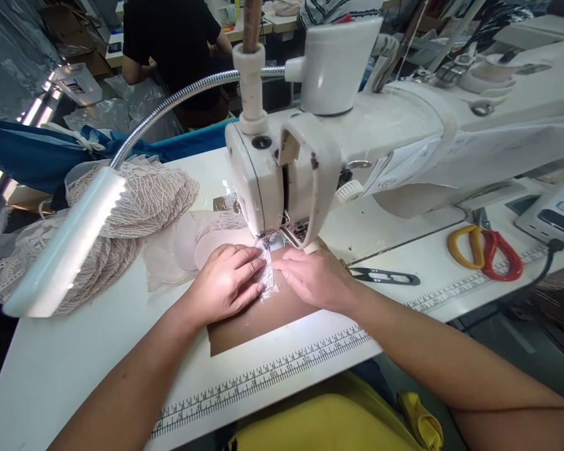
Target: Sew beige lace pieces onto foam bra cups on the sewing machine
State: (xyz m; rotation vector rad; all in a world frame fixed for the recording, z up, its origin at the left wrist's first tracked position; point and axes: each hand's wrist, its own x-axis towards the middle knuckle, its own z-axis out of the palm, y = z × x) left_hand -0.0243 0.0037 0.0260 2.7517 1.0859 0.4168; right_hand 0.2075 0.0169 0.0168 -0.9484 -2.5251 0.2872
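A small piece of white lace (266, 270) lies under the needle area of a white sewing machine (258, 181). My left hand (228, 282) rests over its left side, fingers bent and pressed onto it. My right hand (313, 275) is at the lace's right edge, fingertips drawn together on it. Pale, smooth cup-shaped fabric (207, 249) with sheer mesh (162, 266) spreads out left of my left hand. Beneath both hands is a brown sheet (249, 329) on the white table. My hands partly hide the lace, and the needle tip is too small to make out.
Stacked lace pieces (145, 194) lie at the left, behind a lit lamp (70, 244) on a bendy neck. Thread snips (388, 276) and red-and-yellow-handled scissors (486, 250) lie to the right. A printed ruler (263, 376) runs along the front edge. Another person (172, 56) sits beyond.
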